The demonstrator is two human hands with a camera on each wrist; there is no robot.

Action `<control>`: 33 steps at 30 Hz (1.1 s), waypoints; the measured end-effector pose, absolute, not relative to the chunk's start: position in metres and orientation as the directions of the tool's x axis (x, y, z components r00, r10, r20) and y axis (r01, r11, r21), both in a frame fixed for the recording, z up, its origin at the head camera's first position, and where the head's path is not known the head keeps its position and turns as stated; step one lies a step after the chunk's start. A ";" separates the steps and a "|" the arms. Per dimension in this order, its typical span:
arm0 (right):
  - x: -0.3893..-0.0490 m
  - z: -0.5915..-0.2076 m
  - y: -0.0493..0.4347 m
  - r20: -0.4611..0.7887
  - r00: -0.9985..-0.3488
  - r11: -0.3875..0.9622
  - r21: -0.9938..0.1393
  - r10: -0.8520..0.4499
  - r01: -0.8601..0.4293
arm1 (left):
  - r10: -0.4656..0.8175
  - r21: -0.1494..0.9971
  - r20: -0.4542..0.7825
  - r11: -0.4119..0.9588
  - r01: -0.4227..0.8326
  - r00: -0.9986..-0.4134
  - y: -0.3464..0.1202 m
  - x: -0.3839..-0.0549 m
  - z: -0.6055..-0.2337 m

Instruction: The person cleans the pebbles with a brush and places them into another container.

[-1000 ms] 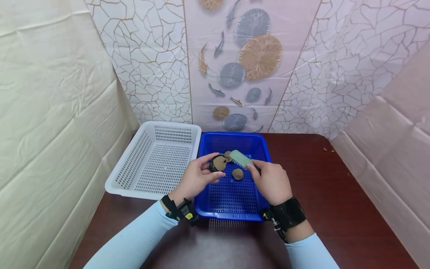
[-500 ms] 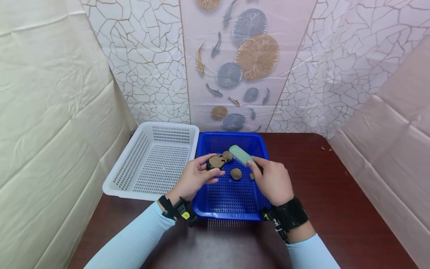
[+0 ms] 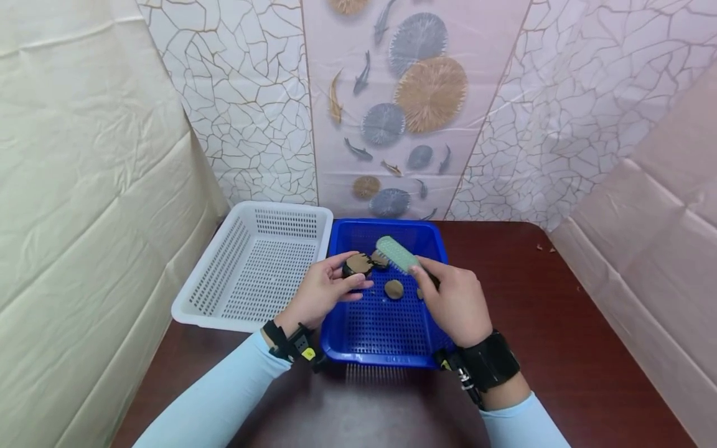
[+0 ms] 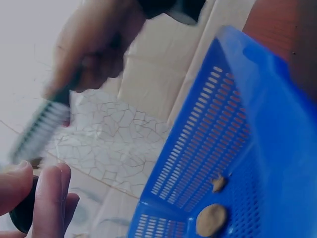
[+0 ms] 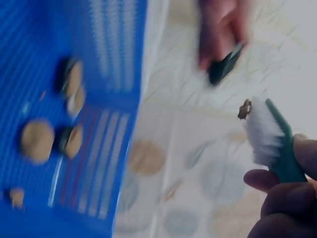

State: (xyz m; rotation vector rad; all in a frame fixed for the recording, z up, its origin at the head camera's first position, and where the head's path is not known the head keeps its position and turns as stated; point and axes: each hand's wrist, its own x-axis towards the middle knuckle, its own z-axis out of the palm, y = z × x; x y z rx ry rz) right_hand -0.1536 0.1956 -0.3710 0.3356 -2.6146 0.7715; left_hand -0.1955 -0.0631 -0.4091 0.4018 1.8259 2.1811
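My left hand (image 3: 322, 287) pinches a dark, smooth, rounded piece (image 3: 356, 265) between thumb and fingers, above the blue basket (image 3: 386, 359). Its top carries a cracked brown, mud-like layer with a ragged edge. In my right hand (image 3: 456, 302) is a green brush (image 3: 396, 254) with white bristles (image 5: 262, 130), gripped by its handle. The brush head hovers to the right of the piece, bristles facing down toward it. A brown crumb (image 5: 244, 109) shows at the bristle tips in the right wrist view.
Inside the blue basket lie a round brown lump (image 3: 394, 289), a small brown fragment (image 4: 218, 184) and dark pieces with brown tops (image 5: 72, 78). A white basket (image 3: 188, 305) stands to its left. Crumbs (image 3: 540, 247) lie on the table's far right, near the fabric walls.
The brush head has shifted up and left, away from its earlier place by the held piece. My left hand has moved slightly up and left, and the piece has tilted.
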 end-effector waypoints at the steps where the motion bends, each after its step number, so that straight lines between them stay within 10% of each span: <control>1: -0.153 -0.371 0.193 0.436 -0.890 0.808 -0.472 -0.132 -0.351 | 0.387 0.986 0.036 -0.164 -0.030 -0.921 -0.062 -0.196 -0.410; 33: -0.150 -0.382 0.193 0.415 -0.900 0.833 -0.444 -0.135 -0.330 | 0.429 0.983 0.044 -0.177 -0.037 -0.902 -0.057 -0.191 -0.419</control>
